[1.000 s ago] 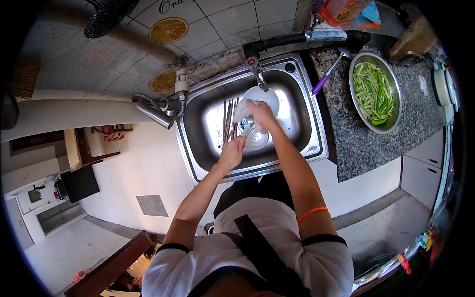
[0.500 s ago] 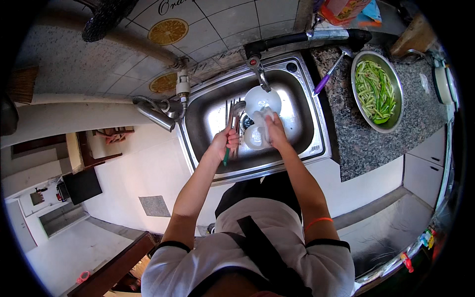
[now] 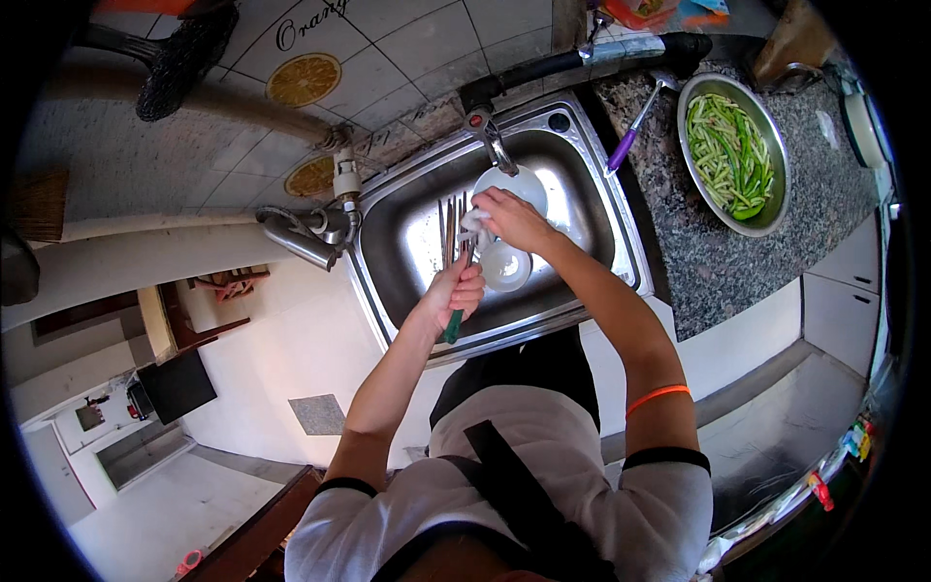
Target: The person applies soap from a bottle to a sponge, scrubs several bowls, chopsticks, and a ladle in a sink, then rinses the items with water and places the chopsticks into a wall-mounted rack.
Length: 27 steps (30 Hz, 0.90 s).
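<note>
My left hand (image 3: 456, 288) is closed around a metal spoon with a green handle (image 3: 453, 328), held over the left half of the sink. Around the spoon's upper end, my right hand (image 3: 516, 221) pinches a crumpled white cloth (image 3: 474, 221); the cloth and fingers hide the spoon's head. Beneath my right hand lie a small white bowl (image 3: 506, 266) and, partly covered, a larger white bowl (image 3: 529, 186) under the tap. Several thin sticks, like chopsticks (image 3: 448, 231), rest in the sink beside my left hand.
The steel sink (image 3: 388, 215) has a tap (image 3: 495, 145) at its back edge. On the granite counter (image 3: 718, 281) to the right are a metal basin (image 3: 759, 227) of cut green beans and a purple-handled utensil (image 3: 623, 150). A curved metal spout (image 3: 299, 242) stands at the left.
My right hand has moved left and up from the bowls, bringing the white cloth onto the spoon. My left hand still grips the spoon. The view has shifted slightly.
</note>
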Motion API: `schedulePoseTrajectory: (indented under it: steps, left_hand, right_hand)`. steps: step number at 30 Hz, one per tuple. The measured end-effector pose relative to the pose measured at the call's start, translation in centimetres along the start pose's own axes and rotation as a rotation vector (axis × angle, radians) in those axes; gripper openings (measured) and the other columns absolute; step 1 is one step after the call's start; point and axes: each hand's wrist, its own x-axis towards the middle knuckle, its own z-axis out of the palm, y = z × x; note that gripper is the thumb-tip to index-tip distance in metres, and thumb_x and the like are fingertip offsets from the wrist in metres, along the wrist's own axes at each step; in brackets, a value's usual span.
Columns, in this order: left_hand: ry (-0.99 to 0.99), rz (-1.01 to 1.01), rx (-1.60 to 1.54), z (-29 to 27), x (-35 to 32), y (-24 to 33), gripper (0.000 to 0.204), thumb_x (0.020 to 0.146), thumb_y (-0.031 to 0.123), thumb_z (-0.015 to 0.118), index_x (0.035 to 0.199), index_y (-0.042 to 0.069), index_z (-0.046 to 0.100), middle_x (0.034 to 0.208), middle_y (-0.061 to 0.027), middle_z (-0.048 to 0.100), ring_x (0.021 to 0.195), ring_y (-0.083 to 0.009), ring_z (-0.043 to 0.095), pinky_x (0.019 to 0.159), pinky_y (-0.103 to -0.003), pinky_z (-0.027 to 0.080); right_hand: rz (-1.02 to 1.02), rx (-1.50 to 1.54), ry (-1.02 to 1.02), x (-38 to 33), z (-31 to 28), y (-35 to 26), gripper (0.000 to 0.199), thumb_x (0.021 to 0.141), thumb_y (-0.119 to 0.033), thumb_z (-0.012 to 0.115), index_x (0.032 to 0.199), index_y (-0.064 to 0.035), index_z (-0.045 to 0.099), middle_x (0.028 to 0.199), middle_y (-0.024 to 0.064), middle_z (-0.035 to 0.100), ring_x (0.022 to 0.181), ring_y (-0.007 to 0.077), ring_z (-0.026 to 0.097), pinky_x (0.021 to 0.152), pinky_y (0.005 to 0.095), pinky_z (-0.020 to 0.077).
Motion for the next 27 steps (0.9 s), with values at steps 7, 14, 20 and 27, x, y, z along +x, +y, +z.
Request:
schedulePoseTrajectory:
  steps: [7,14,20,27]
  left_hand:
    - [-0.088,0.054,-0.1,0.9,1.2,0.1,0.037,0.086,0.038,0.035,0.059,0.012,0.032,0.047,0.0051,0.024,0.032,-0.0023,0.021,0.024,-0.015,0.017]
    - [-0.046,0.096,0.097,-1.1,1.9,0.5,0.038,0.085,0.04,0.035,0.06,0.012,0.032,0.046,0.0049,0.025,0.032,-0.0021,0.02,0.024,-0.015,0.016]
    - [0.004,0.159,0.077,-1.9,2.6,1.7,0.035,0.086,0.037,0.035,0.062,0.011,0.034,0.048,0.004,0.027,0.034,-0.0025,0.023,0.025,-0.015,0.019]
    - [0.642,0.48,0.432,-10.8,3.4,2.5,0.02,0.086,0.021,0.036,0.078,0.005,0.045,0.051,0.0026,0.033,0.037,-0.0066,0.03,0.034,-0.021,0.028]
  right_hand:
    - [0.575,0.928,0.527,0.8,5.2,1.5,0.018,0.077,-0.018,0.05,0.088,-0.0046,0.051,0.077,0.0089,0.058,0.067,0.0239,0.056,0.062,0.0334,0.0451]
    - [0.781,1.943,0.04,-1.3,6.9,2.0,0.022,0.082,-0.022,0.043,0.095,-0.0077,0.053,0.085,0.0066,0.058,0.077,0.0189,0.056,0.071,0.0301,0.0448]
    - [0.693,0.581,0.096,-5.0,6.4,5.1,0.033,0.069,-0.022,0.057,0.096,-0.0024,0.051,0.092,0.0129,0.057,0.078,0.0249,0.056,0.066,0.0322,0.0449]
    - [0.667,0.158,0.37,-8.2,2.4,6.2,0.026,0.072,-0.016,0.056,0.095,-0.0055,0.051,0.085,0.0104,0.058,0.071,0.0222,0.058,0.061,0.03,0.0449]
